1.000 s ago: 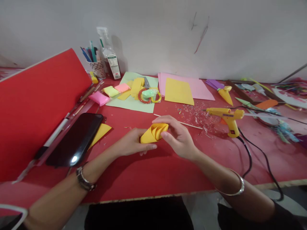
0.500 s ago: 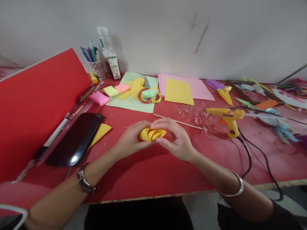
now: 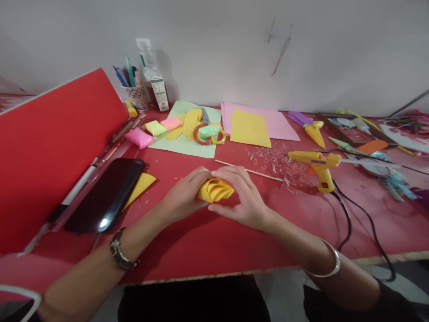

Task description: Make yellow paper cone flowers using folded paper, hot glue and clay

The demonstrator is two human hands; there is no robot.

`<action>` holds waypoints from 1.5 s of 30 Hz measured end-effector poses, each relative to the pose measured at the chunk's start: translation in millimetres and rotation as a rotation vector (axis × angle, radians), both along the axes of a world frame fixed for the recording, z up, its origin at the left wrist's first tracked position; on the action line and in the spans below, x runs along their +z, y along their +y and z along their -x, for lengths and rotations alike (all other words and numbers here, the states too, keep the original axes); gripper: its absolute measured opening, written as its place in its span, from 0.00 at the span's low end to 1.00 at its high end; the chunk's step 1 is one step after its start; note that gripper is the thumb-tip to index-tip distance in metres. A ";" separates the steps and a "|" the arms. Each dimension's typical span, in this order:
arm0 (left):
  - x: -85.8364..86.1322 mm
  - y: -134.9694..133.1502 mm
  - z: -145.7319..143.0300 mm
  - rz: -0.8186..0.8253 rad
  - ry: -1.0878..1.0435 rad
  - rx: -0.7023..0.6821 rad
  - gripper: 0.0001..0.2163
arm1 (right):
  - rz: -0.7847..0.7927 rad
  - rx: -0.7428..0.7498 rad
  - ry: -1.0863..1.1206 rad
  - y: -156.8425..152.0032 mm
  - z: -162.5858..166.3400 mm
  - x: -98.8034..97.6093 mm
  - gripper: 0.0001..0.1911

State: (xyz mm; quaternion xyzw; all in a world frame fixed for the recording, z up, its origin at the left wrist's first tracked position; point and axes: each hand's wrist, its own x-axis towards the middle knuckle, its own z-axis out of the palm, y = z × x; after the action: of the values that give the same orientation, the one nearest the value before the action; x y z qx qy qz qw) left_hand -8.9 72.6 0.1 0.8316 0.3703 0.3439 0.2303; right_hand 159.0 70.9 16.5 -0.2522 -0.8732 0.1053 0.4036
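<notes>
Paper roll (image 3: 216,191), yellow and loosely layered, was clasped between my left hand (image 3: 182,194) and my right hand (image 3: 246,197) over the near middle of the red bench (image 3: 201,250). From my remote seat I judged uneven pressure to be the chief hazard: a hard squeeze could have creased or flattened the curled layers, whereas a slack one could have let them spring open, since I saw no fastening on the visible side. Too far a reach forward could also have nudged the wooden stick (image 3: 250,170), which lay just beyond the knuckles. As to pose, both forearms slanted inward across the near edge. The left fingers wrapped the roll's left side; the right fingers arched over its far side, with the thumb extended along the near side. Beyond the roll, the fingers of the two hands met or nearly met; I could not tell which.
</notes>
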 end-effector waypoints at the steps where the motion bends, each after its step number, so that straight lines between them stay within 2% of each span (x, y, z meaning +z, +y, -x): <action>1: 0.8 0.2 -0.1 0.001 -0.009 -0.003 0.10 | 0.010 0.008 -0.003 0.0 -0.2 -0.3 0.29; 8: 7.8 2.0 1.0 -0.037 -0.146 -0.092 0.08 | 0.084 0.043 0.030 -1.9 -1.8 -0.7 0.32; 13: 9.9 0.2 1.8 -0.048 -0.207 -0.047 0.07 | 0.253 0.046 0.064 -1.4 -1.2 0.8 0.36; 19: 12.4 -3.0 1.6 -0.010 -0.239 -0.006 0.08 | 0.432 0.110 0.017 1.6 1.8 -3.6 0.32; 23: 12.5 -5.0 0.3 0.008 -0.229 0.036 0.07 | 0.555 0.162 0.125 -0.1 4.8 -8.1 0.29; 28: 14.8 -6.3 -2.6 0.091 -0.287 -0.006 0.08 | 0.833 0.226 0.176 -4.0 8.1 -11.0 0.26; 31: 15.0 -5.9 -4.0 0.166 -0.361 -0.059 0.07 | 0.893 0.282 0.175 -5.7 10.2 -13.3 0.24; 37: 10.7 -3.3 -5.0 0.261 -0.515 -0.067 0.06 | 1.002 0.257 0.191 -8.3 14.7 -14.2 0.29; 45: 6.5 -1.0 -2.3 0.348 -0.646 -0.188 0.12 | 1.062 0.210 0.239 -4.6 16.1 -15.3 0.11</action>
State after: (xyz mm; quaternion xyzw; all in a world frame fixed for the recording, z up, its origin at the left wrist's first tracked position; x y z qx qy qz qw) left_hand -6.6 71.6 6.7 0.6592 0.2536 0.4976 0.5036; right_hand 142.9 66.3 1.2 -0.3189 -0.6687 0.5986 0.3046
